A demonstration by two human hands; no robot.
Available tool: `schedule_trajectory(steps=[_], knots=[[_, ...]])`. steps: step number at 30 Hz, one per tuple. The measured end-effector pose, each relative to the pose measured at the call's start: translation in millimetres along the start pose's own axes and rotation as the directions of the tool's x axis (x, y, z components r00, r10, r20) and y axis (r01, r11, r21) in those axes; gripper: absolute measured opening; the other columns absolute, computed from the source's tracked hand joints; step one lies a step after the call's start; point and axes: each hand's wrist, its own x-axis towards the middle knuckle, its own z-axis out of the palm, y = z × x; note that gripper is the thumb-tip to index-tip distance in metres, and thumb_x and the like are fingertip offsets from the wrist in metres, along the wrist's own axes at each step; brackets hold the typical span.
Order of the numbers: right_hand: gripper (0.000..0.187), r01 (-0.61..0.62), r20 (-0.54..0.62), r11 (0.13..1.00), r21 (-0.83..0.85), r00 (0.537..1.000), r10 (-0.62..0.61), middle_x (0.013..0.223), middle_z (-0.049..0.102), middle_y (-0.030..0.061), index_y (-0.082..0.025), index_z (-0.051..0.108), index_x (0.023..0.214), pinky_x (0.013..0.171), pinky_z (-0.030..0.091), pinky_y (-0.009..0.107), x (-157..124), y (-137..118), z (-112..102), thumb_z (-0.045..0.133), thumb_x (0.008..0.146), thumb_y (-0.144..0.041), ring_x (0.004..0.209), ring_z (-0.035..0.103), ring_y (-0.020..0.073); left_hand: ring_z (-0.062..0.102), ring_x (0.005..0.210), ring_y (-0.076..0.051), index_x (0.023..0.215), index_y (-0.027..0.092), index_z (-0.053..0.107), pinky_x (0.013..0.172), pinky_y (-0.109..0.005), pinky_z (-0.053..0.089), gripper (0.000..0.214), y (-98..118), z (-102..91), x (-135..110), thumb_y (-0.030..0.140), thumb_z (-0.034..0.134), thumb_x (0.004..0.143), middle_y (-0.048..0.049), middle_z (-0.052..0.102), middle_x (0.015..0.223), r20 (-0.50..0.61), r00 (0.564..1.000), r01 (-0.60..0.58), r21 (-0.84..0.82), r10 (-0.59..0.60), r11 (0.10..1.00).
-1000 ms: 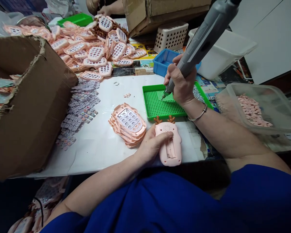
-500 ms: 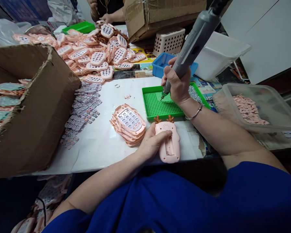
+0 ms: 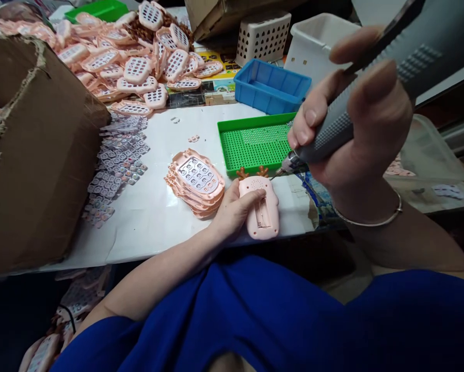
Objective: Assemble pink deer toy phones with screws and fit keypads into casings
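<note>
My left hand (image 3: 235, 209) grips a pink toy phone (image 3: 268, 217) with brown antlers, its back turned up and the battery slot uncovered. The thumb presses on the back near the slot's upper end. In my right hand (image 3: 359, 124) is a grey electric screwdriver (image 3: 340, 124), slanting down to the left. Its bit reaches the upper right corner of the toy phone; whether it touches a screw there I cannot tell. Left of the toy phone lies a stack of pink front shells (image 3: 196, 181) with white keypads in them. Behind it stands a green perforated tray (image 3: 251, 150).
White keypad pieces (image 3: 115, 165) lie beside a cardboard box (image 3: 57, 155) on the left. A heap of pink shells (image 3: 139, 70) covers the back. A blue bin (image 3: 272, 88), a beige basket (image 3: 262, 39) and a white tub (image 3: 320, 39) stand behind the tray.
My right hand has brought the screwdriver from over the green tray down to the toy phone, closer to the camera. My left hand keeps its grip. The view has shifted slightly.
</note>
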Motion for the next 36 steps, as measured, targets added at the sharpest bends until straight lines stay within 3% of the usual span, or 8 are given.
schedule_trajectory(steps=[5, 12, 16, 24, 30, 36], knots=[[0.043, -0.045, -0.036, 0.998, -0.050, 0.998, 0.043, 0.059, 0.047, -0.0059, -0.033, 0.059, 0.090, 0.040, 0.039, 0.031, -9.9, 5.7, -8.6, 0.078, 0.070, -0.065, 0.044, 0.049, 0.0150, 0.062, 0.074, -0.013, 0.102, 0.014, 0.055, 0.070, -0.027, 0.052, 0.045, -2.5, -1.7, 0.9, 0.024, 0.076, 0.063, -0.0025, 0.067, 0.089, 0.023, 0.999, -0.043, 0.016, 0.042, 0.999], [0.031, -0.017, 0.021, 0.993, 0.114, 1.000, 0.015, 0.059, 0.050, -0.0069, -0.029, 0.066, 0.091, 0.038, 0.034, 0.029, -11.7, 15.9, -8.3, 0.082, 0.074, -0.050, 0.042, 0.047, 0.0122, 0.062, 0.077, -0.015, 0.099, 0.017, 0.054, 0.075, -0.031, 0.052, 0.042, -4.6, -3.0, 2.1, 0.025, 0.076, 0.064, -0.0029, 0.067, 0.091, 0.029, 0.999, -0.037, 0.030, 0.036, 0.999], [0.033, 0.007, 0.022, 0.997, 0.077, 1.000, -0.008, 0.058, 0.049, -0.0077, -0.031, 0.065, 0.090, 0.037, 0.035, 0.029, -10.0, 17.2, -9.1, 0.082, 0.072, -0.053, 0.041, 0.048, 0.0122, 0.062, 0.079, -0.015, 0.100, 0.017, 0.055, 0.076, -0.029, 0.051, 0.043, -4.4, -2.9, 1.7, 0.024, 0.076, 0.064, -0.0021, 0.066, 0.090, 0.027, 0.999, -0.033, 0.011, 0.033, 0.999], [0.036, -0.070, 0.001, 0.995, 0.073, 0.998, 0.070, 0.058, 0.048, -0.0077, -0.031, 0.064, 0.088, 0.039, 0.036, 0.029, -13.9, 16.7, -7.2, 0.084, 0.069, -0.054, 0.041, 0.046, 0.0119, 0.062, 0.080, -0.015, 0.099, 0.017, 0.055, 0.078, -0.030, 0.050, 0.041, -2.2, -1.3, -0.2, 0.024, 0.076, 0.064, -0.0021, 0.067, 0.091, 0.032, 0.999, -0.034, 0.013, 0.034, 0.999], [0.027, -0.068, 0.085, 0.991, 0.115, 0.995, 0.058, 0.057, 0.053, -0.0065, -0.027, 0.061, 0.075, 0.036, 0.036, 0.028, -26.4, 19.7, -5.2, 0.084, 0.071, -0.041, 0.039, 0.043, 0.0115, 0.060, 0.075, -0.014, 0.096, 0.017, 0.057, 0.074, -0.029, 0.049, 0.040, -3.6, -1.8, -1.2, 0.026, 0.077, 0.062, -0.0001, 0.065, 0.084, 0.006, 0.999, -0.040, 0.044, 0.040, 0.998], [0.025, -0.034, 0.121, 0.991, 0.127, 0.993, 0.018, 0.053, 0.052, -0.0081, -0.029, 0.058, 0.079, 0.033, 0.033, 0.028, -25.9, 22.1, -8.8, 0.079, 0.072, -0.042, 0.034, 0.039, 0.0116, 0.059, 0.072, -0.013, 0.095, 0.017, 0.056, 0.072, -0.029, 0.049, 0.041, -3.4, 0.5, -1.3, 0.027, 0.077, 0.061, 0.0010, 0.064, 0.082, 0.025, 0.999, -0.048, 0.044, 0.047, 0.998]])
